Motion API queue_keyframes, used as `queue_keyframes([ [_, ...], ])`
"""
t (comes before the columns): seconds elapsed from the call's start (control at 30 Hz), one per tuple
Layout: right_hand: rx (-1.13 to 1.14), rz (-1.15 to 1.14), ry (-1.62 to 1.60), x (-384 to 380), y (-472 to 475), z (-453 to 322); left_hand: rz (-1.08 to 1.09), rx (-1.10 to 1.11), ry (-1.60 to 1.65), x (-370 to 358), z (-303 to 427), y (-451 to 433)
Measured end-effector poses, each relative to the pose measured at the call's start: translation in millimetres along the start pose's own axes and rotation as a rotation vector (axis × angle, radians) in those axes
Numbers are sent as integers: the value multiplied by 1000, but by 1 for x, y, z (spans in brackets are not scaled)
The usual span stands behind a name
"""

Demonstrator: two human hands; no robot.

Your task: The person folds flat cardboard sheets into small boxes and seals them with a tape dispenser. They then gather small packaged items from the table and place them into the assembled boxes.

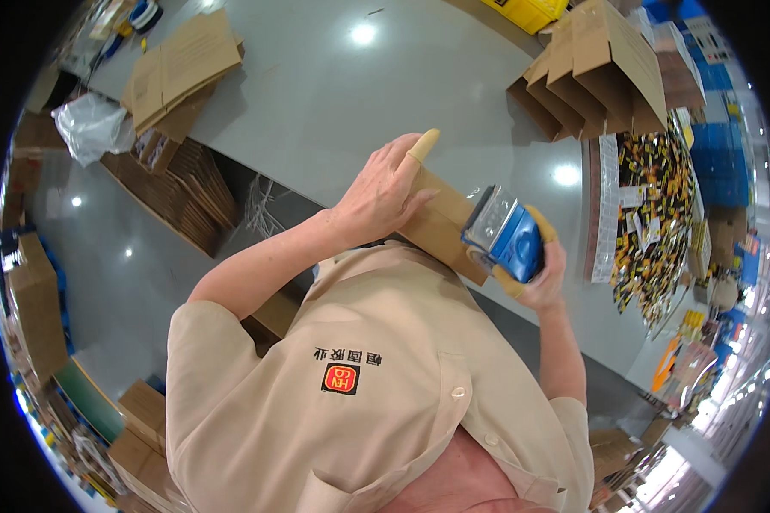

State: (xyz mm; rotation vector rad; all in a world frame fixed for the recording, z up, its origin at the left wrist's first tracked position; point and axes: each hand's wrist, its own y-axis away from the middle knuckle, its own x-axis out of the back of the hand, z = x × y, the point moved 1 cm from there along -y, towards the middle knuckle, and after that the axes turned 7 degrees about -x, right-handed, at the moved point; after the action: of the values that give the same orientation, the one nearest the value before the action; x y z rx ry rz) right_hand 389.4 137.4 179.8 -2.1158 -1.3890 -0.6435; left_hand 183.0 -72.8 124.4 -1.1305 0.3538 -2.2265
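A narrow brown cardboard box lies slantwise at the table's near edge, close to my shirt. My left hand grips its left end, the thumb against the cardboard and a finger in a yellow finger cot stretched past the far edge. My right hand, with yellow cots on its fingers, holds a blue hand-held tape dispenser over the right part of the box. The dispenser's clear front guard faces the box. Its contact with the cardboard cannot be told.
Flattened cartons lie at the grey table's upper left. Open cartons stand nested at the upper right, near a yellow crate. Many small black-and-yellow packets are heaped on the right. Folded cardboard stands below the left edge.
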Motion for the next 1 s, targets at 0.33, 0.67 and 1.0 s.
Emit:
queue_keyframes([
  [0.33, 40, -154, 150, -9, -24, -13, 2, 522, 917, -20, 28, -19],
  [0.67, -104, -342, 373, -4, -47, -38, 673, 832, 1297, -21, -13, -1],
  [1.0, -98, -428, 530, 26, -28, -27, 235, 788, 393, -23, -58, 34],
])
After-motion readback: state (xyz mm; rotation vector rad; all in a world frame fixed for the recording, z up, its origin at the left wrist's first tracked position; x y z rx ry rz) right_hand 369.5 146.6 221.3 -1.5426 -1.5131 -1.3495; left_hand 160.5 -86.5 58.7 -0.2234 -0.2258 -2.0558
